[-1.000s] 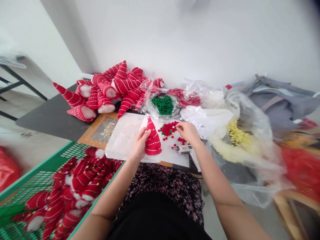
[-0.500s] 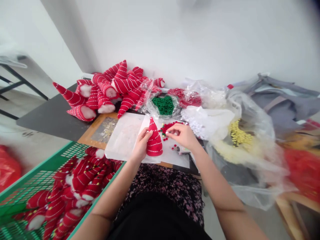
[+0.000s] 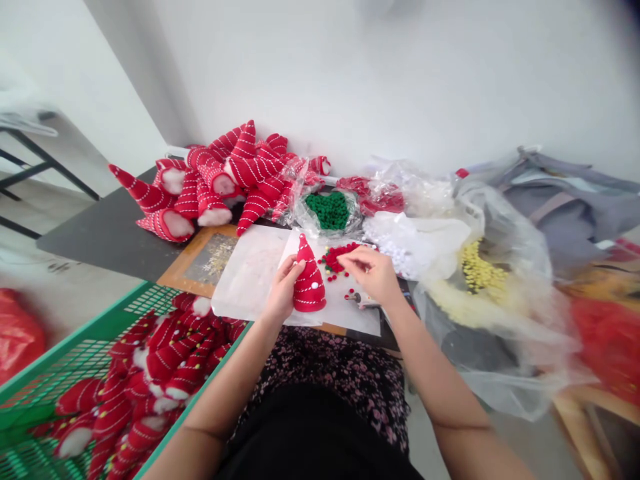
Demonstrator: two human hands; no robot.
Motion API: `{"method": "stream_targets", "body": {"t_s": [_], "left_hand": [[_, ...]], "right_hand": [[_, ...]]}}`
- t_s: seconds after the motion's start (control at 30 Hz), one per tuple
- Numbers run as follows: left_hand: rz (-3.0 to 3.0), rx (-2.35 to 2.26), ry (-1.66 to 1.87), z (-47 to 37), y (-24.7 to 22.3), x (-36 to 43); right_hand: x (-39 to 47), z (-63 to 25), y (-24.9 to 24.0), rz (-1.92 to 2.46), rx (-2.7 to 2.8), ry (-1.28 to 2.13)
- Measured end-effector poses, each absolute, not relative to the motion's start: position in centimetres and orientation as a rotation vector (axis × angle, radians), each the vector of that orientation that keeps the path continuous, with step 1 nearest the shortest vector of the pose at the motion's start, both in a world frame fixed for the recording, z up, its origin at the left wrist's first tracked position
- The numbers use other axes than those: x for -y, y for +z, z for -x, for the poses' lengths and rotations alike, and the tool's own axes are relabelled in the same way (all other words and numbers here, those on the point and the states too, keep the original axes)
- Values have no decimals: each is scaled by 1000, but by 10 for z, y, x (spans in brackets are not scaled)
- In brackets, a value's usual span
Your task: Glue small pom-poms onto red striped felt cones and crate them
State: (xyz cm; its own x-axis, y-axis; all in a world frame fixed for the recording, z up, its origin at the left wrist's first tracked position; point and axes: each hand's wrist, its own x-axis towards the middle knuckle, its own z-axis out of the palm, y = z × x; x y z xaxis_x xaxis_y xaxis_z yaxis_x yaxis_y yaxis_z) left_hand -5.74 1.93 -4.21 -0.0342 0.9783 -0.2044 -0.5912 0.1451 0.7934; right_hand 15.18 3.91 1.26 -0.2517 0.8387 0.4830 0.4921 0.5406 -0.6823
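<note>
My left hand (image 3: pixel 286 288) is closed on the left side of a red stuffed cone hat (image 3: pixel 306 270) with white dashed stripes, standing tip up over the white paper (image 3: pixel 250 267). One white pom-pom (image 3: pixel 315 285) sits low on the hat's front. To the right, my right hand (image 3: pixel 371 268) hovers with thumb and fingers pinched; whatever may be between the tips is too small to make out. Just beyond those fingertips lies a heap of small red pom-poms (image 3: pixel 333 259) mixed with a few green and yellow ones. Below the hand rests a glue gun (image 3: pixel 364 300), partly hidden.
Striped red hats (image 3: pixel 200 180) pile up at the back left. A green crate (image 3: pixel 55 360) of decorated hats stands at my left. Behind the paper are bagged green pom-poms (image 3: pixel 327 210) and white pom-poms (image 3: pixel 395 253). A plastic bag with yellow pieces (image 3: pixel 480 267) lies right.
A white pom-pom that was at my right fingertips now shows on the hat's front. My right hand is again out to the right of the hat. The left hand keeps its grip.
</note>
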Motion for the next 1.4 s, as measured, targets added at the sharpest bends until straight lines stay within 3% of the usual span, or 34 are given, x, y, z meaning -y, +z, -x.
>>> {"method": "stream_targets", "body": {"t_s": [0.2, 0.57, 0.8, 1.07, 1.4], "left_hand": [[-501, -924, 1401, 58, -39, -21], [-522, -932, 1389, 61, -33, -19], [-522, -932, 1384, 60, -37, -19], [-573, -883, 1352, 54, -39, -17], [-516, -889, 1382, 54, -32, -13]], "right_hand": [[-84, -177, 0, 1405, 2121, 519], [-96, -138, -23, 1242, 2664, 420], [-92, -153, -15, 1334, 2532, 398], [-54, -142, 23, 1072, 1852, 928], [-31, -119, 12, 1056, 1769, 739]]}}
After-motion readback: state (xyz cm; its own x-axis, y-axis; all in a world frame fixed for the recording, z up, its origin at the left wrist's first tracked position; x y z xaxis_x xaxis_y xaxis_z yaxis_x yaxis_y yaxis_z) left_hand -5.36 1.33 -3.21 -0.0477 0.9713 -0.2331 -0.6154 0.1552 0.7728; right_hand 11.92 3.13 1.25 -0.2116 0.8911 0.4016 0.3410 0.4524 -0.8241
